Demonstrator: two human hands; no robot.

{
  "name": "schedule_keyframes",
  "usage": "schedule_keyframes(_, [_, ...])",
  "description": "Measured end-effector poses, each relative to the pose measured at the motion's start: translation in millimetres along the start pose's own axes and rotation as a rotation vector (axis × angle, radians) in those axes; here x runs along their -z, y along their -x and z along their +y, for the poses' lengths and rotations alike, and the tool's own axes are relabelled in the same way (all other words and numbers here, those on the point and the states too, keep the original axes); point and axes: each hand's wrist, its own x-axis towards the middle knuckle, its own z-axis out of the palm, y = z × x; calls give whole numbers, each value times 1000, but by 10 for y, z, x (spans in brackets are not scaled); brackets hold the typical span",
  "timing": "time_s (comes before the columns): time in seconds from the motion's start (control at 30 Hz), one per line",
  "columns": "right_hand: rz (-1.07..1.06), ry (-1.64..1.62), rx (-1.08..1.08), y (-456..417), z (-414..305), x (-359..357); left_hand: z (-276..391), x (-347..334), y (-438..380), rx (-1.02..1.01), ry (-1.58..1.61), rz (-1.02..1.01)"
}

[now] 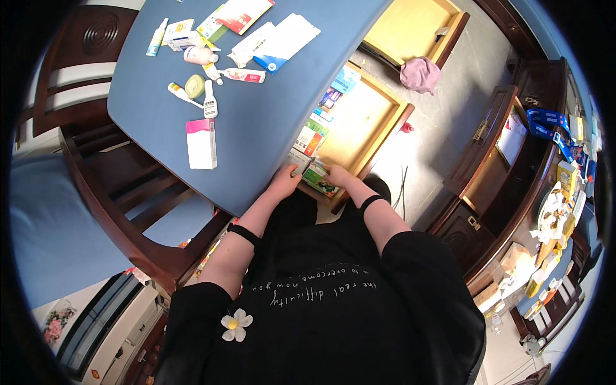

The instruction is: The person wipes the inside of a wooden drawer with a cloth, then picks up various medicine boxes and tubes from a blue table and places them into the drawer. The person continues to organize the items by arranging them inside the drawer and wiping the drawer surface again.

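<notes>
Both my hands are in the near end of an open wooden drawer [373,125] below the table edge. My right hand [338,176] has its fingertips on a green box [317,177] in the drawer's near corner. Beside the table edge, my left hand [287,180] has its fingers against or just next to a pale grey-white box [299,160]; its grip is partly hidden. Farther along the same side lie a white-and-orange box [308,141], a green-and-white box [317,127] and several blue packages, among them a light-blue packet [345,79].
On the blue-covered table [255,144] are a pink-and-white box [201,144], a white bottle [210,100], a round green container [195,86], tubes and packets. A second open drawer [409,26] carries a mauve cloth [419,75]. A wooden chair [139,202] stands left, a cabinet [486,144] right.
</notes>
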Motion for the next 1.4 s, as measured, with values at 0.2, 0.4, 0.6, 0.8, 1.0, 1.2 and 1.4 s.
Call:
schedule_keyframes(0.2, [109, 69, -41, 78, 57, -275, -205, -178, -12, 30, -21, 4])
schedule_keyframes(0.4, [-51, 31, -103, 104, 208, 26, -75, -238, -24, 111, 8, -45])
schedule_keyframes(0.6, [93, -385, -209, -45, 465, 569, -50, -300, -65, 72, -97, -115])
schedule_keyframes(0.8, [214, 147, -125, -215, 369, 865, -95, -412, -250, -37, -251, -233])
schedule_keyframes(1.0, [71, 328, -277, -172, 241, 691, -282, -602, -326, -67, -185, -403])
schedule_keyframes(1.2, [99, 383, -325, -166, 231, 503, -193, -679, -363, -99, -140, -306])
schedule_keyframes(1.4, [172, 592, -214, -159, 257, 252, 68, -569, -322, 135, -196, -188])
